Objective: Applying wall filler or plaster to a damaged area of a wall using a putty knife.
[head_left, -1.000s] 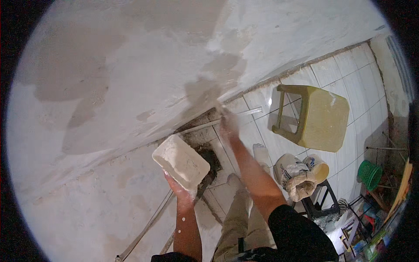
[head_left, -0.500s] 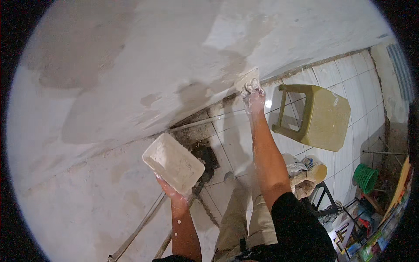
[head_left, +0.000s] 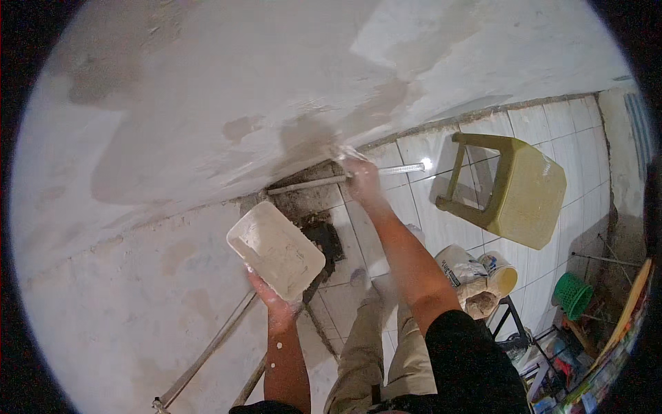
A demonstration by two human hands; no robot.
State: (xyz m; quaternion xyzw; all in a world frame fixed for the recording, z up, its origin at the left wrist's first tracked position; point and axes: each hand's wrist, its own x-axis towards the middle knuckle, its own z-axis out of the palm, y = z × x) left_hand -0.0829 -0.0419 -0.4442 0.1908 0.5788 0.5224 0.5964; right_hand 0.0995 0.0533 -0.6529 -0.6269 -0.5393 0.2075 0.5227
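Observation:
My left hand grips a cream plastic tray with white paste in it and on its rim. My right hand, blurred and smeared white, is closed on a pale, flat scraper close against the lower part of the patchy plastered wall. Below that hand a light pipe runs along the wall's foot, past a dark broken patch in the floor.
An olive plastic stool lies on the tiled floor. A white sack, a bucket, a green basket and clutter stand at right. Long poles lean at lower left.
My right hand reached up and right half a second ago and is now lower and further left. The tray has shifted slightly up and left since a second ago.

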